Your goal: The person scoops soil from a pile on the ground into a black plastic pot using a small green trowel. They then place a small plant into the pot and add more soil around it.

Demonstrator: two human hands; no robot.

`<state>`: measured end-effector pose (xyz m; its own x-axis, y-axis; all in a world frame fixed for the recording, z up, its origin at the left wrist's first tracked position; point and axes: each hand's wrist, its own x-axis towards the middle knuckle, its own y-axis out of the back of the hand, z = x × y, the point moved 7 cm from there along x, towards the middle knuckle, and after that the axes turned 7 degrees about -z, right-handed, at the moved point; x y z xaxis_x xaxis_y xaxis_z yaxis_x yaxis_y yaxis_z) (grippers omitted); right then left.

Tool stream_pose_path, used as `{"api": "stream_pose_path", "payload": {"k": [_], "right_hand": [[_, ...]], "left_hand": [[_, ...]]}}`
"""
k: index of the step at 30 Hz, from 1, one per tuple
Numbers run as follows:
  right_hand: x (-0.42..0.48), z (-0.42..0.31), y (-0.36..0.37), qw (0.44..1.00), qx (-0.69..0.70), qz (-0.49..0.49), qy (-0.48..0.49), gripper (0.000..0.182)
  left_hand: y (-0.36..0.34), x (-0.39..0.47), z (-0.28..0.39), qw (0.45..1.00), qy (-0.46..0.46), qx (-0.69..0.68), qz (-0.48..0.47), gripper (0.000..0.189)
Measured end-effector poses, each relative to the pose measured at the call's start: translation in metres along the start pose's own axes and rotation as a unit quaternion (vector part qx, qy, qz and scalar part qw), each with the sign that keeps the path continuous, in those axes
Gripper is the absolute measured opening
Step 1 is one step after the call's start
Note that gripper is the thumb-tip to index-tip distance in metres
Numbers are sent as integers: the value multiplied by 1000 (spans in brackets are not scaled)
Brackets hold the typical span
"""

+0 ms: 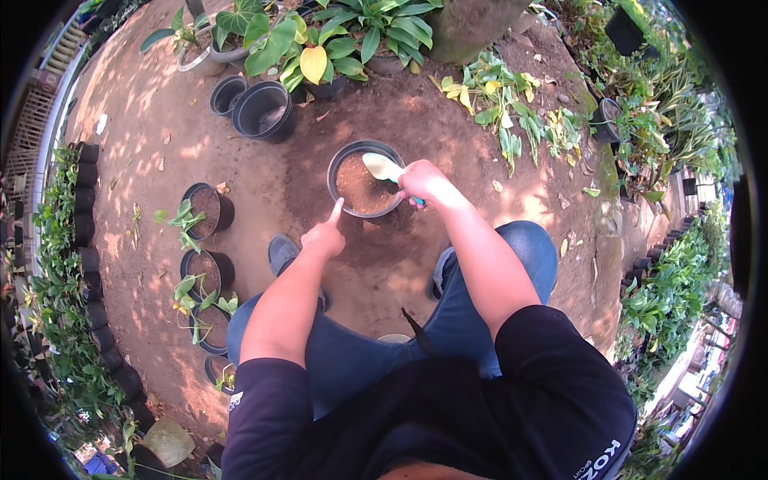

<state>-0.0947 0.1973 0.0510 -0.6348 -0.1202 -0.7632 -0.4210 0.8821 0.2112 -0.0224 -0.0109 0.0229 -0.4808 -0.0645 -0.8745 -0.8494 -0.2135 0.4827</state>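
Observation:
Between my feet and a little ahead stands a black plastic plant pot (332, 174) with brown soil (355, 187) in it. My right hand (423, 182) grips the handle of a garden trowel (380, 166) at the pot's right rim. The trowel's pale blade points left over the soil and looks bare of earth. My left hand (324, 236) is at the pot's near left side, its index finger stretched out to the rim. The other fingers are curled in, with nothing seen in them. Whether the fingertip touches the rim I cannot tell.
Two black pots (264, 111) stand ahead to the left, before leafy potted plants (336, 51). Several soil-filled pots with drooping seedlings (207, 211) line my left side. Uprooted wilted plants (501, 102) lie ahead right near a large rock (474, 27). My shoe (282, 253) is close by.

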Motion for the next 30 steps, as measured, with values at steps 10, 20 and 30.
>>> {"api": "stream_pose_path", "payload": {"k": [10,20,30], "right_hand": [[-14,-21,-19,994,-100,25,37,21],[-22,-29,-54,986,-157,2,63,20],[-29,-25,-70,952,-275,72,112,30]], "left_hand": [[-7,14,-9,998,-28,-50,-17,86],[-20,42,-15,995,-78,-58,15,93],[-16,20,-6,990,-81,-107,-33,93]]}}
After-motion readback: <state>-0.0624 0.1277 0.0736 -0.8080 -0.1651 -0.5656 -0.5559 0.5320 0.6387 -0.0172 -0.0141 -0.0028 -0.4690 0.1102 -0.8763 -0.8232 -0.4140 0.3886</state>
